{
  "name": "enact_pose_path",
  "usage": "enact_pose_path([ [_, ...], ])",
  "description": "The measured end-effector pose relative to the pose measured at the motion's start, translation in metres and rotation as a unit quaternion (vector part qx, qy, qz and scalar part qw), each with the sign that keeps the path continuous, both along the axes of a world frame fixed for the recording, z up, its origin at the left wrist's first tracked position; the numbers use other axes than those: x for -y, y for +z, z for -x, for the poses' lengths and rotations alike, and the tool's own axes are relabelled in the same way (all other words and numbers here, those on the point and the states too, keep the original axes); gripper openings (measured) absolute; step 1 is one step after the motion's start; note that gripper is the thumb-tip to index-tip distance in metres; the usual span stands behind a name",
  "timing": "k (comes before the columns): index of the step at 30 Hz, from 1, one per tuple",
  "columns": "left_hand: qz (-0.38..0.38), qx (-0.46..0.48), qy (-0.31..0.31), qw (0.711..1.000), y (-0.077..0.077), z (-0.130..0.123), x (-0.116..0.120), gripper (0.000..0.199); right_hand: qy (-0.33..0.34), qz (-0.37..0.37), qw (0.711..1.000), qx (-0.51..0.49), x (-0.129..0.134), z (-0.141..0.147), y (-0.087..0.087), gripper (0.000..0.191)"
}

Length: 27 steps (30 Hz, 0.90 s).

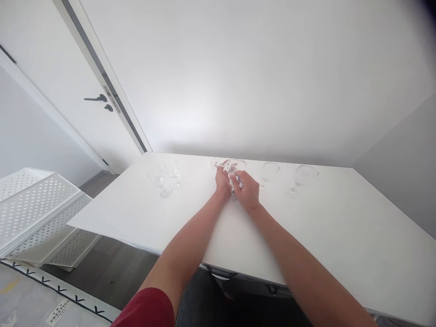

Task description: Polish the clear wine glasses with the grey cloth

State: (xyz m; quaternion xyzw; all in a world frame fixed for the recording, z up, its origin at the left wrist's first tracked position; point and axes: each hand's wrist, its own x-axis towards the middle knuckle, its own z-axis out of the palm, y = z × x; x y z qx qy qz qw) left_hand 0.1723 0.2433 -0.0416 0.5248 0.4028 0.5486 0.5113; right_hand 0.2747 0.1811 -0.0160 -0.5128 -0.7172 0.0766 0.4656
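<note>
Over the middle of the white table, my two hands are close together around a clear stemmed glass (237,162). My left hand (223,180) is closed on the glass from the left, its fingers partly hidden. My right hand (247,187) is closed from the right, pinching a crumpled white cloth (233,178) against the glass. Where the cloth meets the glass is hard to make out. Beyond my left fingers a transparent foot or rim (215,162) shows, and I cannot tell whether it belongs to another glass.
Two stemmed glasses (165,193) stand left on the white table (320,245). To the right are another glass (270,169) and a wider one (306,174). A wall rises behind. White perforated shelving (30,193) stands at left, near a door with a dark handle (96,98).
</note>
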Motion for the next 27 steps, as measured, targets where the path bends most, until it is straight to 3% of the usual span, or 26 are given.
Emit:
enact_pose_path([
  [4, 0.039, 0.180, 0.090, 0.979, -0.004, 0.001, -0.005, 0.081, -0.006, 0.033, 0.998, -0.053, -0.005, 0.004, -0.006, 0.036],
  [9, 0.038, 0.146, 0.009, 0.989, -0.003, -0.003, -0.009, 0.095, -0.021, 0.049, 0.995, -0.087, -0.013, -0.008, -0.003, 0.034],
  [13, 0.034, 0.242, -0.032, 0.969, 0.007, -0.010, -0.008, 0.074, 0.004, 0.064, 0.995, -0.071, -0.025, -0.012, -0.007, 0.033],
  [17, 0.022, 0.329, 0.032, 0.944, 0.014, -0.008, -0.006, 0.048, 0.085, 0.088, 0.991, -0.050, -0.022, -0.005, -0.007, 0.034],
  [21, 0.047, 0.377, 0.095, 0.920, 0.016, 0.001, -0.006, 0.052, 0.096, 0.039, 0.990, -0.095, -0.012, 0.000, -0.004, 0.034],
  [24, 0.066, 0.392, 0.089, 0.913, 0.016, 0.006, -0.005, 0.055, 0.110, -0.003, 0.987, -0.120, -0.012, 0.003, -0.009, 0.038],
  [27, 0.069, 0.382, 0.108, 0.915, 0.016, 0.008, -0.005, 0.053, 0.132, 0.009, 0.981, -0.139, -0.017, 0.008, -0.018, 0.046],
])
